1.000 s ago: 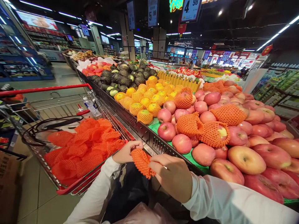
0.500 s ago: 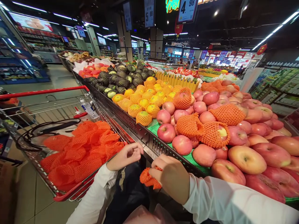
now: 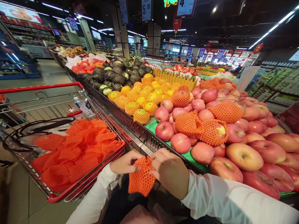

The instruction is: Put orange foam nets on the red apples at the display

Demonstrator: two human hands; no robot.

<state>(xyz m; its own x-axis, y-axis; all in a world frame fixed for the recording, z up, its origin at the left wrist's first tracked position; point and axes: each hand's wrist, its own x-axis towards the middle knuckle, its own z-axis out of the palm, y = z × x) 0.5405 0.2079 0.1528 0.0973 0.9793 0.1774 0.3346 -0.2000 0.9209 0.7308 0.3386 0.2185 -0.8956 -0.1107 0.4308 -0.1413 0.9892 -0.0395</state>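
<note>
An orange foam fruit net (image 3: pixel 141 179) hangs between my two hands, in front of the display's edge. My left hand (image 3: pixel 127 162) pinches its upper left rim between thumb and fingers. On the other side, my right hand (image 3: pixel 170 169) grips the upper right rim, fingers curled over it. The net looks spread and flat, and I see no fruit inside it. Just beyond my right hand lie loose red apples (image 3: pixel 180 143). A few apples on the heap wear the same sort of net, such as the netted apple (image 3: pixel 213 132).
To the left stands a shopping cart (image 3: pixel 50 199) holding a pile of orange nets (image 3: pixel 79 152), a black strap and a bottle (image 3: pixel 83 105). A black crate rim (image 3: pixel 130 123) borders the display. Netted oranges (image 3: pixel 141 100) and dark netted fruit (image 3: pixel 118 76) lie farther back.
The foam net was crumpled in my right hand alone; now it is raised and stretched out. My left hand has moved in and taken hold of its other side. The view has shifted slightly.
</note>
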